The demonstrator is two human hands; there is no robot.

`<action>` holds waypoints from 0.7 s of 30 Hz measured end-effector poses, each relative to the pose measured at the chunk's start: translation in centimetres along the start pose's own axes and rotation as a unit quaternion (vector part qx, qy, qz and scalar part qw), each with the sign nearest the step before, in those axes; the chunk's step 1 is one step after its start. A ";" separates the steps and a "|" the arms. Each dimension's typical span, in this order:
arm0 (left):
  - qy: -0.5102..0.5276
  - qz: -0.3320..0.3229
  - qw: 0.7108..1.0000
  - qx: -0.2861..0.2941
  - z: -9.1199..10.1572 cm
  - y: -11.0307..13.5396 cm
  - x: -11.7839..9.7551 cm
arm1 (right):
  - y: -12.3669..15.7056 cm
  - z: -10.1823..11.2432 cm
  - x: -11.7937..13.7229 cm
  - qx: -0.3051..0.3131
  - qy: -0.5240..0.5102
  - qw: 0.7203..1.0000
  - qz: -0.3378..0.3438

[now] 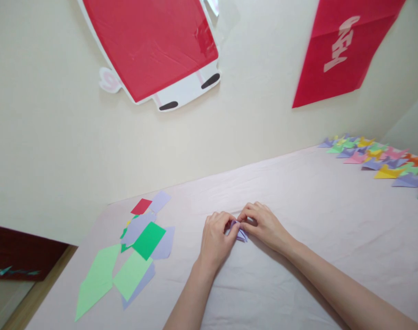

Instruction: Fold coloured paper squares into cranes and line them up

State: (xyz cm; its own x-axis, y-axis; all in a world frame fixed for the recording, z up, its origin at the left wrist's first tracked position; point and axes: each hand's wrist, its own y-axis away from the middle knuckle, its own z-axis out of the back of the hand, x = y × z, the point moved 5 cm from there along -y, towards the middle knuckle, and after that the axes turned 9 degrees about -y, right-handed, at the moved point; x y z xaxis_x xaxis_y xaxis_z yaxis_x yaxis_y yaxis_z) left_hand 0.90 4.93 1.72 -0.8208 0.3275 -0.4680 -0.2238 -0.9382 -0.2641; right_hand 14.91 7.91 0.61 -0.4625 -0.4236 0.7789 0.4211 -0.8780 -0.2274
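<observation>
A small folded piece of lilac paper (242, 235) is held between my two hands, just above or on the pale cloth. My left hand (218, 236) pinches its left side between thumb and fingers. From the right, the thumb and bent fingers of my right hand (263, 223) grip its upper edge. Part of the paper is hidden behind my fingertips, so its full folded shape cannot be made out.
Loose coloured paper sheets, such as a green one (149, 240) and a light green one (98, 277), lie on the cloth-covered surface (263, 293) to the left. Rows of folded paper figures (389, 172) stand at the far right. Behind is a wall (160, 146) with red decorations (154, 41).
</observation>
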 end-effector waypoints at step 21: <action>0.366 0.237 0.898 -0.054 -1.6 0.4 0.6 | 0.0 1.4 -0.7 -0.110 -0.211 0.971 -0.007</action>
State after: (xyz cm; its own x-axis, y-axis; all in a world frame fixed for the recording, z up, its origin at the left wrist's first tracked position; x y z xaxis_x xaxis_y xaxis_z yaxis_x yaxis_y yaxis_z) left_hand 1.16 4.90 0.03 -0.2357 -0.0835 -0.9682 0.1450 -0.9882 0.0499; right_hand 16.32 8.47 0.88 -0.0862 -0.3236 0.9423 0.2196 -0.9287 -0.2988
